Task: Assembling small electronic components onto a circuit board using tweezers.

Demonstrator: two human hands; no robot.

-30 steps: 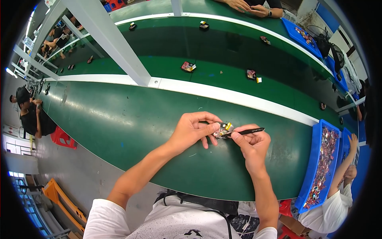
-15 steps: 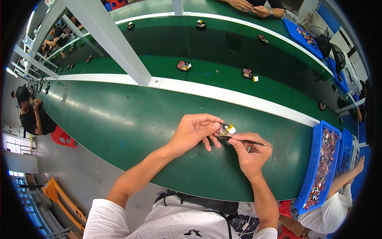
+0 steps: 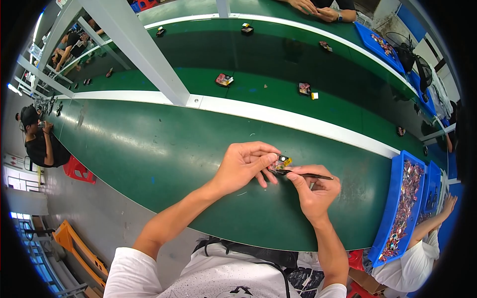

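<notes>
My left hand [image 3: 246, 163] pinches a small dark electronic assembly [image 3: 282, 160] between thumb and fingers, above the green bench. A yellow-and-black piece shows at the assembly's right edge, and reddish parts lie inside it. Closed round a thin dark pair of tweezers [image 3: 318, 176], my right hand [image 3: 316, 191] is just to the right of the assembly. The tweezers' tip reaches its lower edge; whether it grips a part there is too small to tell.
A blue tray [image 3: 373, 248] full of small reddish parts stands on the bench's right end. Beyond the white rail [image 3: 298, 124], a green conveyor belt [image 3: 198, 82] carries several similar assemblies [image 3: 224, 80]. A grey post [image 3: 144, 54] rises at the rail. Co-workers sit left, right and across.
The assembly in my left hand has tilted slightly, and its white-and-yellow piece now shows less white. Assemblies on the belt have shifted a little to the left. My right hand has hardly moved.
</notes>
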